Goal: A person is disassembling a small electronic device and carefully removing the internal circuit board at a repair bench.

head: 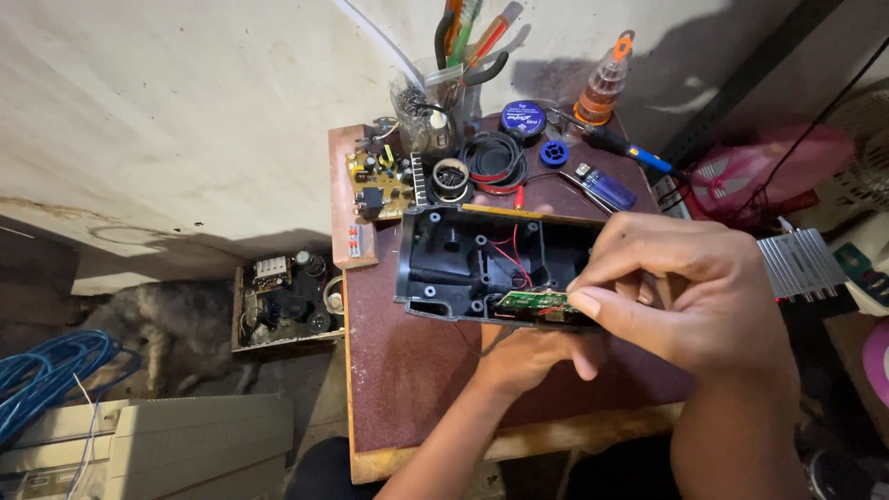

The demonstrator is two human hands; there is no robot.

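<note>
we have the black plastic case [463, 264] lying open on the desk [407, 370], its long axis running left to right, hollow side up. the small green circuit board [530, 301] sits along the near edge of the case, toward its right end, with thin red wires [507, 259] running from it back into the case.

our right hand [690, 296] is the nearer one: its thumb and forefinger are pinched together on the right end of the board, coming in from the right of the case. our left hand [528, 356] is below the near edge of the case, fingers curled under it and closed on the rim, propping it.

beyond the case, toward the wall: a yellow circuit board [378, 181], a coil of black cable [495, 159], a blue lighter [607, 188], a clear cup of tools [428, 116]. none of these crowd the pinch; only the red wires tether the board.
</note>
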